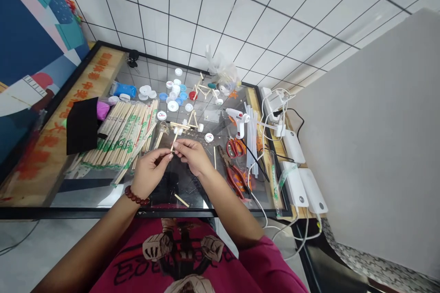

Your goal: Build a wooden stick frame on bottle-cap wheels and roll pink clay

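My left hand (150, 171), with a beaded bracelet at the wrist, pinches the lower end of a short wooden stick (175, 137). Close against it, the fingertips of my right hand (193, 155) grip the same stick, which is held tilted above the glass tabletop. Just beyond my fingers stands a small frame of glued sticks (192, 121) with white bottle caps as wheels. A loose stick piece (181, 200) lies nearer my body, and another thin stick (215, 157) rests right of my right hand.
Bundles of wrapped chopsticks (123, 132) fill the left side beside a black cloth (81, 126). Bottle caps (173, 106) and another stick frame (204, 89) lie farther back. On the right are a white glue gun (238, 121), pliers (233, 171), glue sticks (252, 142) and trailing cables.
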Demonstrator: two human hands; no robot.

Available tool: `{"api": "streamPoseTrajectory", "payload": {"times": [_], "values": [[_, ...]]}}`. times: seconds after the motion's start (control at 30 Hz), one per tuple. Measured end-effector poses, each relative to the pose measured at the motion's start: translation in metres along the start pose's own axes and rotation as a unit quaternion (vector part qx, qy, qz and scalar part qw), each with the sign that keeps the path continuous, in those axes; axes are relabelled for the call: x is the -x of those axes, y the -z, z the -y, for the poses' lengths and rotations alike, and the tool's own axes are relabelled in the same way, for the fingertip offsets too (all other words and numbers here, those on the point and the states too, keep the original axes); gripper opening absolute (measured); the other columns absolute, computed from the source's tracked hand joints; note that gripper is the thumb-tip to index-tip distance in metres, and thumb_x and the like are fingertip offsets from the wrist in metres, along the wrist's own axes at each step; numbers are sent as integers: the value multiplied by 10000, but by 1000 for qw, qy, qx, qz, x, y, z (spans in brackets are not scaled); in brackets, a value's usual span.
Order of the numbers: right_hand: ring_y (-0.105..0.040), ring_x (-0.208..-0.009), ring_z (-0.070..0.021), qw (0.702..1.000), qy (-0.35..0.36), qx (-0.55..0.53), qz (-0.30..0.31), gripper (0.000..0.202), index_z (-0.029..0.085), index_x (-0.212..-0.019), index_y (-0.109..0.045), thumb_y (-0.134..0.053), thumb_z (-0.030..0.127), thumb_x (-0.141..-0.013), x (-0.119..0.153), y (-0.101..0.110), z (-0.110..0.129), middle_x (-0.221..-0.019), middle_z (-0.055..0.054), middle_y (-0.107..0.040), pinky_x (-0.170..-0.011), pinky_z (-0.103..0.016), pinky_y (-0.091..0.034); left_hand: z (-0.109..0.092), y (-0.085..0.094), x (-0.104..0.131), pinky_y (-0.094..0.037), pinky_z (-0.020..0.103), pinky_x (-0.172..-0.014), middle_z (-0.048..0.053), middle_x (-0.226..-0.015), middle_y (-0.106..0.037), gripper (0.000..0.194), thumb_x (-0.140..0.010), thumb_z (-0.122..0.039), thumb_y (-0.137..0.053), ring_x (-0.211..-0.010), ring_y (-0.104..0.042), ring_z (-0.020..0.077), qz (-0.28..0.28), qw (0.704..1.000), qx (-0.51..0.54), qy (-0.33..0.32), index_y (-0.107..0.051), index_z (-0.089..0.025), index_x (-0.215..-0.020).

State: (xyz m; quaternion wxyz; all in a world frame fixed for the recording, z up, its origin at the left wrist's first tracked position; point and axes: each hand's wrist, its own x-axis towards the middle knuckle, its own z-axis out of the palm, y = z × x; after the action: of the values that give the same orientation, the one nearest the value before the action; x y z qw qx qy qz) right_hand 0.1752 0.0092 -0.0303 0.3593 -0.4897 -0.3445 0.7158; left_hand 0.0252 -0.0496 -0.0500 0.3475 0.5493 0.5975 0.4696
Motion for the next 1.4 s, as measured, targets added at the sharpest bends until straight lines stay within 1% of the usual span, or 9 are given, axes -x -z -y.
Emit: {"api": "streamPoseTrajectory", "payload": {"times": [0.2,0.37,0.47,0.53,0.67,0.97,1.17,1.3,1.4], "values": [[-421,-531,-49,1000,-2,-22,-8,420,174,-748,-759,-928,492,-533,0,0,1,-584,57,-575,-470,-197,-180,2,-2,-4,-609,330,-810,65,-970,-830,252,-862,-390,-716,-818,-763,200,25,1000,17,-1,-802,-207,-1013],[-423,-525,-45,1000,-6,-29,-6,432,171,-733,-750,-940,499,-525,0,0,2,-586,55,-580,-471,-195,-180,2,-5,-6,-558,277,-660,28,-800,-775,261,-811,-402,-751,-650,-685,153,9,999,18,32,-754,-194,-969],[-420,-521,-42,1000,-9,-26,-4,468,172,-708,-741,-957,524,-490,1,0,3,-578,58,-578,-464,-190,-178,1,-6,-6,-529,258,-621,2,-746,-739,319,-786,-395,-769,-599,-641,132,13,999,26,38,-755,-190,-1030],[-422,-523,-44,1000,-12,-25,-6,478,176,-699,-741,-963,533,-472,2,0,3,-572,59,-577,-461,-186,-181,-2,-6,-7,-536,267,-644,20,-788,-766,303,-812,-401,-747,-630,-654,140,24,999,24,32,-777,-193,-1030],[-419,-522,-44,1000,-4,-27,-5,455,181,-682,-740,-961,521,-476,3,0,4,-563,61,-559,-459,-185,-181,-4,-6,-9,-563,298,-706,63,-887,-815,262,-848,-427,-721,-708,-700,170,33,999,23,32,-810,-198,-938],[-425,-539,-51,999,-10,-31,2,462,180,-685,-749,-952,529,-459,4,-1,5,-575,53,-570,-471,-192,-173,-1,-3,-11,-577,326,-733,82,-904,-826,277,-812,-437,-743,-746,-724,194,20,998,26,47,-817,-190,-915],[-420,-535,-50,999,-10,-33,6,451,176,-673,-738,-947,521,-470,2,1,3,-574,51,-573,-470,-192,-170,-1,-3,-11,-567,327,-752,78,-903,-817,260,-814,-420,-726,-753,-715,191,12,999,11,38,-809,-189,-897],[-426,-532,-54,1000,-15,-25,7,429,177,-688,-742,-936,498,-480,1,1,3,-567,50,-575,-469,-193,-178,-4,-3,-11,-549,299,-711,44,-839,-798,206,-817,-397,-728,-705,-686,170,8,1000,-6,19,-799,-207,-854],[-421,-520,-53,999,-17,-28,9,426,183,-678,-741,-939,493,-463,1,0,3,-548,54,-572,-462,-188,-181,-6,-3,-11,-550,291,-723,28,-826,-789,168,-828,-366,-716,-699,-678,161,3,1000,-19,5,-790,-216,-848]]}}
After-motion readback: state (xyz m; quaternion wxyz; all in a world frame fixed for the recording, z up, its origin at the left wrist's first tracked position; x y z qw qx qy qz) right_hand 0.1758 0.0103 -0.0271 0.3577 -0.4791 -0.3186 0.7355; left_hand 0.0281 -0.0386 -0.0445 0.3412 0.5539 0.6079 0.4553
